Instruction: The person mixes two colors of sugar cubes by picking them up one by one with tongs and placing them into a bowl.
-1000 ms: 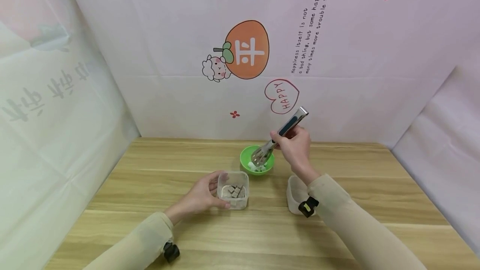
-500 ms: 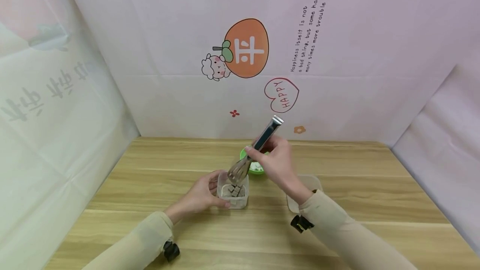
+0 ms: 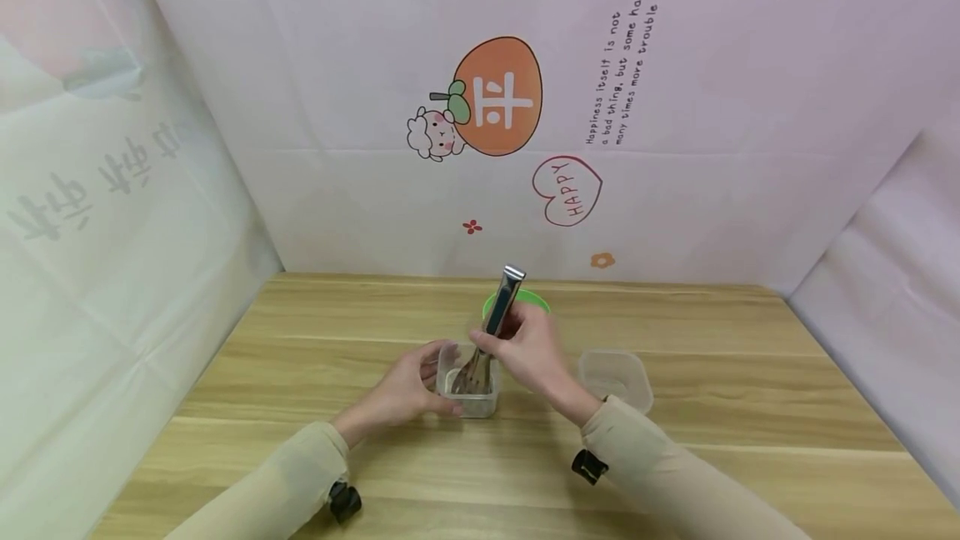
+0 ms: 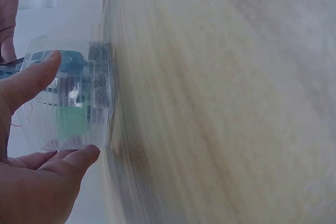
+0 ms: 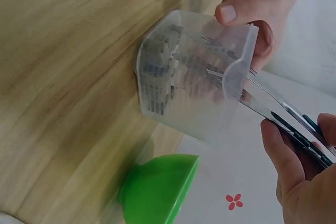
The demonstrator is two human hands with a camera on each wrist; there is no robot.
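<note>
In the head view my left hand (image 3: 397, 392) grips a small clear plastic container (image 3: 480, 409), thumb on the near side and fingers round the far side. It stands upright on the table. My right hand (image 3: 531, 352) holds metal tongs (image 3: 504, 297) with dark grip inlays. Their slotted heads point down inside the container. Through its cloudy wall, the right wrist view shows dark greyish pieces (image 5: 157, 69) at the bottom, around the tong tips; whether the tips pinch a piece I cannot tell. The left wrist view has my thumb (image 4: 37, 80) against the container's ribbed side.
Behind my right hand is a green bowl (image 3: 534, 297), mostly hidden in the head view and plain in the right wrist view (image 5: 160, 187). A second clear container (image 3: 621, 377) stands to the right. A printed white sheet (image 3: 360, 207) hangs behind the wooden table (image 3: 720, 423).
My right hand has brought the tongs from over the green bowl leftward and toward me, then down into the clear container. My left hand has kept its hold there.
</note>
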